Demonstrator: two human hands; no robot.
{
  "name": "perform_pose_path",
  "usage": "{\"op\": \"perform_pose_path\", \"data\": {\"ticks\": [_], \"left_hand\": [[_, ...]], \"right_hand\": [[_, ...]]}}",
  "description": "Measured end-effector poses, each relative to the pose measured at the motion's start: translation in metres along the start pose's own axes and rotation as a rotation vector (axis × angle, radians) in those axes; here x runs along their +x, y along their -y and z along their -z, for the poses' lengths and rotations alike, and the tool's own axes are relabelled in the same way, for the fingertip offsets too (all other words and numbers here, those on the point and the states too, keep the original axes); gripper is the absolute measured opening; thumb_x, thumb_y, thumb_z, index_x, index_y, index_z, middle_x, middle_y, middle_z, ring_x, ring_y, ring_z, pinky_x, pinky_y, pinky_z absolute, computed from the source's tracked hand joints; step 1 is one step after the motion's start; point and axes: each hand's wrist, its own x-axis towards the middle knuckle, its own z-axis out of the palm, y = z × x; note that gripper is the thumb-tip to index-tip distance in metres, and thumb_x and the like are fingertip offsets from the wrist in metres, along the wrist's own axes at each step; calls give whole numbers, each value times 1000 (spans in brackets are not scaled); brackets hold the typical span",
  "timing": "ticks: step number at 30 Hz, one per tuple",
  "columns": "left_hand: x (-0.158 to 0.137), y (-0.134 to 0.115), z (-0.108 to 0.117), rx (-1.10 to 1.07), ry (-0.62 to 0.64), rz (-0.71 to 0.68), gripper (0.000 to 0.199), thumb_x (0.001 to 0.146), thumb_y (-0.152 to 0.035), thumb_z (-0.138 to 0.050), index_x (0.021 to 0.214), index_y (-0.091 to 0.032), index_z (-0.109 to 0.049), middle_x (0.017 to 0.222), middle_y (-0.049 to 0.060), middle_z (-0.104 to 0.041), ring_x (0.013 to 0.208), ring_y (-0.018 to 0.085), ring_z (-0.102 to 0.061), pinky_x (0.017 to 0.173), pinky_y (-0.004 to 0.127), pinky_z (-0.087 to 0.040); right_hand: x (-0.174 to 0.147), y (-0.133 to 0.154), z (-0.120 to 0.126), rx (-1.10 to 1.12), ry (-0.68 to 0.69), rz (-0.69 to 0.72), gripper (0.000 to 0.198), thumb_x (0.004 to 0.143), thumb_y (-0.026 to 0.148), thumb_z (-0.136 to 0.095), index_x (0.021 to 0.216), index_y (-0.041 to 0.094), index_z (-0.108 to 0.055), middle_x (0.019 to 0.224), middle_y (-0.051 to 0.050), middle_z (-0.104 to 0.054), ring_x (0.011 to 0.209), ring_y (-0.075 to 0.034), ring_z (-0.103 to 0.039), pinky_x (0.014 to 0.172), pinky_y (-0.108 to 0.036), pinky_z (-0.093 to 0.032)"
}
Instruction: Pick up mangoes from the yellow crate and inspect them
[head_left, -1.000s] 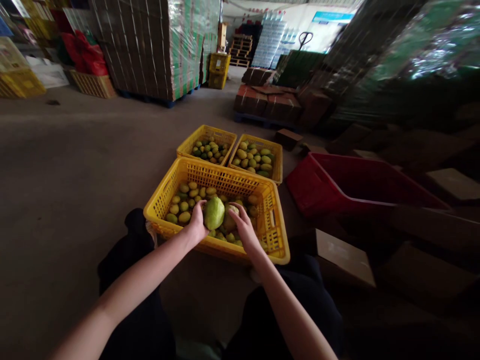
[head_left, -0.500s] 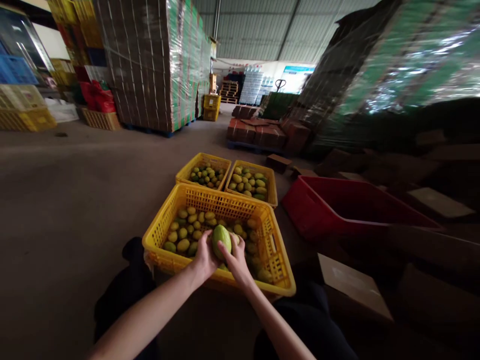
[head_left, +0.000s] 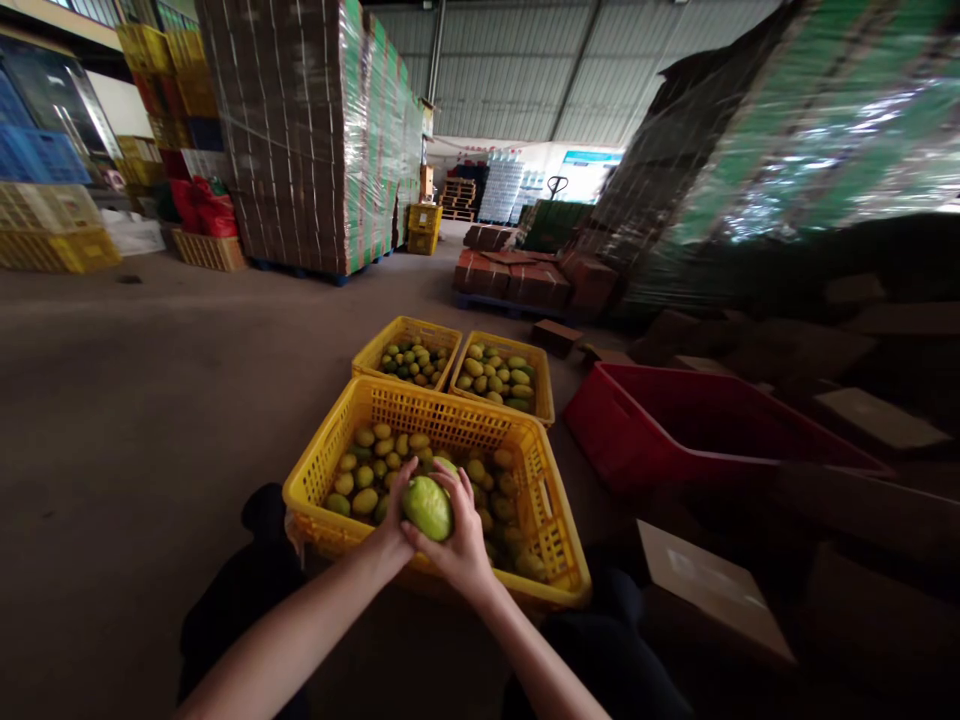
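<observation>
Between my two hands is a large green mango (head_left: 427,508), held above the near yellow crate (head_left: 559,575). My left hand (head_left: 395,515) wraps its left side, and my right hand (head_left: 461,530) grips it from the right with the thumb below. Another green fruit (head_left: 445,465) shows just behind my right fingers; whether I hold it too, I cannot tell. Inside the crate lie many yellow-green mangoes (head_left: 365,501), partly hidden by my hands.
Two smaller yellow crates (head_left: 360,362) of mangoes stand behind the near one. To the right are a red tub (head_left: 622,430) and cardboard pieces (head_left: 712,580). Wrapped pallet stacks (head_left: 277,140) rise at left and right, with flat boxes (head_left: 517,280) on a pallet beyond.
The large mango has been turned from upright to lying more sideways, and has shifted slightly left and down. My right hand has come further round it. The view has tilted slightly up.
</observation>
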Motion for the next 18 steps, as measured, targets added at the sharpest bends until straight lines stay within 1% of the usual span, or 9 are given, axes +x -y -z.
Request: {"op": "perform_pose_path", "data": {"ticks": [2, 4, 5, 6, 7, 9, 12, 15, 18], "left_hand": [[1, -12, -5, -23, 34, -36, 28, 89, -43, -58, 93, -18, -70, 70, 2, -68, 76, 22, -69, 78, 33, -54], [1, -26, -13, -69, 11, -82, 29, 90, -42, -54, 85, -18, -70, 72, 3, -69, 76, 21, -69, 77, 32, -55], [2, -33, -18, -76, -19, -115, 30, 91, -40, -52, 81, -17, -69, 71, 4, -68, 73, 20, -69, 73, 31, -55], [2, -40, -22, -62, -51, -166, 32, 91, -38, -49, 76, -17, -68, 69, 4, -68, 69, 18, -68, 69, 30, -55], [1, -46, -26, -25, -68, -240, 34, 91, -37, -47, 72, -16, -67, 67, 4, -67, 65, 17, -66, 65, 28, -54], [-1, -54, -32, 115, -27, -435, 39, 89, -37, -43, 66, -15, -66, 63, 5, -65, 60, 16, -64, 59, 26, -50], [-7, -52, -33, 399, 133, -673, 45, 85, -47, -46, 63, -15, -69, 62, 7, -65, 60, 18, -62, 59, 27, -48], [-13, -40, -27, 671, 248, -773, 46, 83, -54, -50, 65, -18, -72, 69, 8, -69, 70, 22, -64, 70, 31, -49], [-16, -32, -20, 794, 296, -820, 47, 87, -53, -46, 71, -20, -76, 75, 9, -71, 75, 23, -64, 75, 34, -48]], "right_hand": [[4, 3, 10, 12, 88, 172, 57, 81, 41, -70, 130, 22, -46, 115, -12, -69, 115, -30, -62, 103, -50, -45], [7, 2, 22, -42, 152, 383, 58, 87, 41, -64, 137, 21, -43, 116, -14, -70, 110, -28, -64, 94, -44, -51], [7, 0, 27, -87, 149, 459, 58, 89, 41, -61, 140, 21, -42, 118, -15, -69, 108, -28, -65, 89, -43, -53], [8, -4, 32, -134, 116, 498, 60, 89, 42, -61, 142, 21, -41, 119, -16, -69, 105, -29, -65, 85, -44, -53], [8, -7, 36, -171, 58, 494, 63, 88, 42, -63, 143, 21, -40, 118, -17, -69, 103, -30, -65, 83, -44, -54], [8, -15, 38, -192, -82, 399, 69, 83, 40, -70, 143, 23, -40, 116, -16, -68, 99, -30, -66, 80, -45, -55], [8, -22, 32, -95, -245, 211, 69, 77, 39, -78, 137, 28, -46, 116, -13, -64, 101, -29, -66, 82, -45, -57], [7, -21, 21, 93, -302, 54, 67, 74, 45, -80, 131, 29, -50, 116, -11, -63, 103, -28, -66, 85, -45, -57], [2, -19, 14, 220, -289, -37, 68, 72, 47, -81, 128, 28, -49, 112, -9, -65, 100, -27, -67, 87, -45, -56]]}}
